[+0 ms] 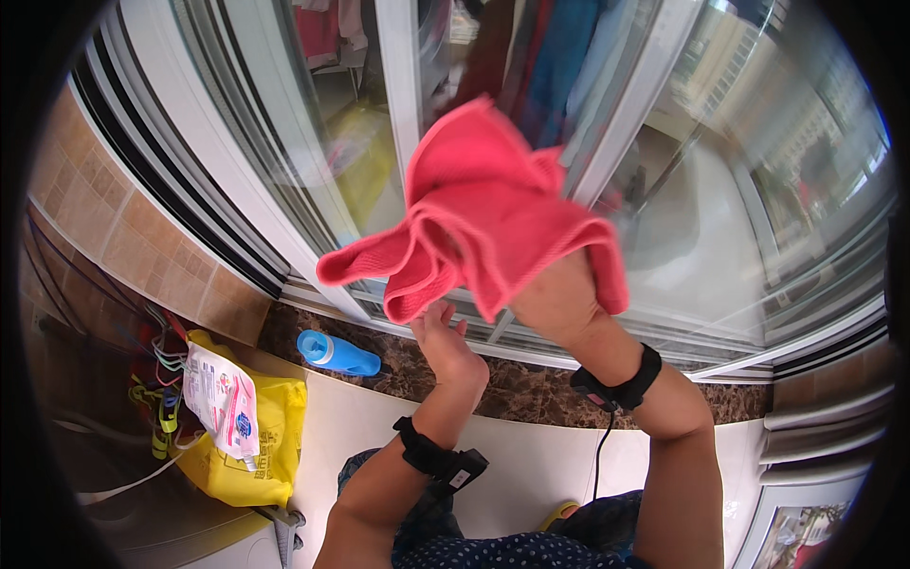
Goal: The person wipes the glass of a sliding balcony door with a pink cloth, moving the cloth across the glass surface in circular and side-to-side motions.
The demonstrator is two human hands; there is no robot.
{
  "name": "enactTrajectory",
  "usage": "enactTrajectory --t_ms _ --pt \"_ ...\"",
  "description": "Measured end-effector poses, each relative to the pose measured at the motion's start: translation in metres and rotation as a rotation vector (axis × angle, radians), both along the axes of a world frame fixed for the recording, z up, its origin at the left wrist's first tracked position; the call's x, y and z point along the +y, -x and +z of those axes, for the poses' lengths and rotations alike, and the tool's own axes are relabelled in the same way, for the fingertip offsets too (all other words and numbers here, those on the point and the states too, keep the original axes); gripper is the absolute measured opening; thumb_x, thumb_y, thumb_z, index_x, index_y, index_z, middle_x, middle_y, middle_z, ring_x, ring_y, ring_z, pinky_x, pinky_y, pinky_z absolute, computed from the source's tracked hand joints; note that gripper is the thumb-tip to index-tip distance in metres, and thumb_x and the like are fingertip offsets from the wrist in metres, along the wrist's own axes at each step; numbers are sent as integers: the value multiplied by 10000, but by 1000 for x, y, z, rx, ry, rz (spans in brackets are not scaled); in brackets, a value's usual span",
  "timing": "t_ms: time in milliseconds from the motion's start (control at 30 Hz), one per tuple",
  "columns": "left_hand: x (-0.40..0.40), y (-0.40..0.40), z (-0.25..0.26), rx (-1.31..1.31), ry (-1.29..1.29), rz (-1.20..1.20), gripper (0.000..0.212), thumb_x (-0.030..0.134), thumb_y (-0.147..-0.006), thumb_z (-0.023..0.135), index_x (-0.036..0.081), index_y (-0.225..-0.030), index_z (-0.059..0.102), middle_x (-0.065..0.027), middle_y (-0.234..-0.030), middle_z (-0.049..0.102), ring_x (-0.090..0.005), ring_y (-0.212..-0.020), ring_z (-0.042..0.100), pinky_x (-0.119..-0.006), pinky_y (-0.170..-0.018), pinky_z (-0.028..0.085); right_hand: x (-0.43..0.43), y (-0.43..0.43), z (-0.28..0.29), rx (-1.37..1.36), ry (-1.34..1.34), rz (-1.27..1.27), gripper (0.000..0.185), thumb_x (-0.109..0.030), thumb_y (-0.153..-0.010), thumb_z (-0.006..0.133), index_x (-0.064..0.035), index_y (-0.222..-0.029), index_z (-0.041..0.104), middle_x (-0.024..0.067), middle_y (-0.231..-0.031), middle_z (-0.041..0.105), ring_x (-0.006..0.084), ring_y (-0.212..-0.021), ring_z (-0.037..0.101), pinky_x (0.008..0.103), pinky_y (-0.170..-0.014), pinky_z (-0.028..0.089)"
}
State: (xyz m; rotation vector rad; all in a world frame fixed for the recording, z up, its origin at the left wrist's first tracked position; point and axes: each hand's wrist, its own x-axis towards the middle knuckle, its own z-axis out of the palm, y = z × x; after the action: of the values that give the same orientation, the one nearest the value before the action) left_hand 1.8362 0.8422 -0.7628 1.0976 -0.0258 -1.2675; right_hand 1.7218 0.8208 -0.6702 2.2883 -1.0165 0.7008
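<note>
A bunched pink-red cloth hangs in front of the glass sliding doors. My right hand is up against the underside of the cloth, its fingers hidden by the folds. Just below the cloth's lower left folds is my left hand, fingers bent upward; whether the fingertips touch the cloth is unclear. Both wrists wear black straps with small devices. A blue bottle lies on its side on the brown marble sill, left of my left hand.
A yellow plastic bag with a pink and white detergent pouch on it is at the left, beside hangers. White door frames rise ahead. A grey curtain is at the right.
</note>
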Motion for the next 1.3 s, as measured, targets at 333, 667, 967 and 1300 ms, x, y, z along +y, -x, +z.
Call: enactTrajectory --t_ms 333,667,967,1300 --pt "4 -4 6 221 -23 -28 300 211 -906 446 91 -1181 429 -43 -1090 523 -134 -921 508 -272 -833 391 7 22 -76 -692 -1492 73 283 -218 -904 532 -94 -1157 569 32 -1171 547 195 -1080 512 328 -866 431" --pt "-4 -15 4 157 -70 82 260 290 -897 492 146 -1110 462 5 -1064 475 -133 -1030 442 -364 -913 306 -20 -80 66 326 135 -51 549 -112 -781 548 -199 -1320 485 78 -1406 397 225 -1216 431 401 -985 316" --pt "9 -6 23 325 -172 -41 244 295 -903 476 139 -1091 467 7 -1076 461 -135 -1033 437 -364 -920 293 -27 -25 -71 501 -183 282 403 -114 -741 551 -65 -1140 565 64 -1116 537 242 -1055 512 361 -918 398" --pt "7 -2 17 315 -161 -55 231 193 -837 482 129 -1046 406 -2 -971 424 -130 -927 407 -364 -855 316 -43 -124 80 367 130 -68 622 -145 -759 530 -179 -1370 419 22 -1445 350 235 -1256 405 455 -895 369"
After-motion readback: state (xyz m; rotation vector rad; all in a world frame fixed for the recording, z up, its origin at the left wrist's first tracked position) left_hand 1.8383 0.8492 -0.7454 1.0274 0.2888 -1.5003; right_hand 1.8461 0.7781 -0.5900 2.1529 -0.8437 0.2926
